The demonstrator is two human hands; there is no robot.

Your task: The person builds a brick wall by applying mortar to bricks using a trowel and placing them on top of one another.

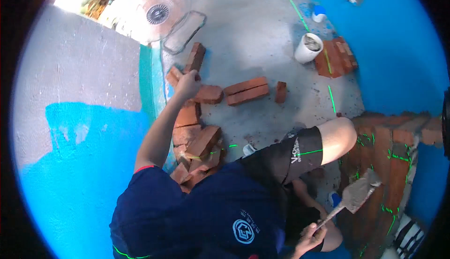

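Note:
My left hand [188, 85] reaches out to a cluster of bricks at the left wall, its fingers curled down on a red brick [174, 75]; the fingertips are partly hidden. Touching or close by are an upright-looking brick [195, 56] beyond the hand and another brick [209, 94] to its right. At the lower right, my right hand [311, 238] is closed round the handle of a trowel [357, 194]. Grey mortar covers the trowel's blade, which hangs over a low brick structure [375, 165] with mortar along its edge.
A stack of loose bricks [201, 146] stands by my left side. Farther off lie a pair of bricks [247, 90] and a short piece [281, 92]. A white bucket [308, 48] of grey mix stands beside more bricks [336, 57]. A fan [158, 14] stands at the back left.

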